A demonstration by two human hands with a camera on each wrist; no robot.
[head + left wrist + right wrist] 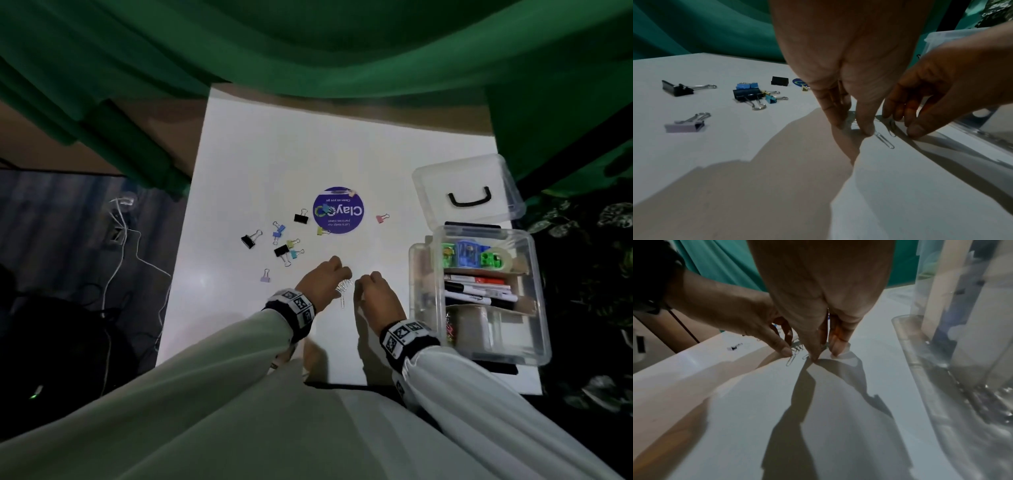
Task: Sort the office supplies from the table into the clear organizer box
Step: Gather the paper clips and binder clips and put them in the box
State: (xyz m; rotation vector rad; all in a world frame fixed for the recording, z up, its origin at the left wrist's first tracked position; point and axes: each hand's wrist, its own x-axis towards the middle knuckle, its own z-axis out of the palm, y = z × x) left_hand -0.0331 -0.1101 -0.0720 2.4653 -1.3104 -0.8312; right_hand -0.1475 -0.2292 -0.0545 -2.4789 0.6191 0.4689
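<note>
A small heap of silver paper clips (344,287) lies on the white table (308,144), near its front. My left hand (337,278) comes at the heap from the left, thumb and fingertips closing on clips in the left wrist view (853,128); one paper clip (885,141) sticks out beside the thumb. My right hand (363,285) meets it from the right and pinches clips at the tabletop (824,353). The clear organizer box (536,291) stands open to the right, holding markers, tape and coloured items. Several binder clips (284,250) lie scattered beyond my left hand.
The box's clear lid (469,185) with a black handle leans open behind it. A round purple sticker (338,210) marks the table's middle, a pink binder clip (382,218) to its right. Green cloth hangs behind; cables trail on the floor at left.
</note>
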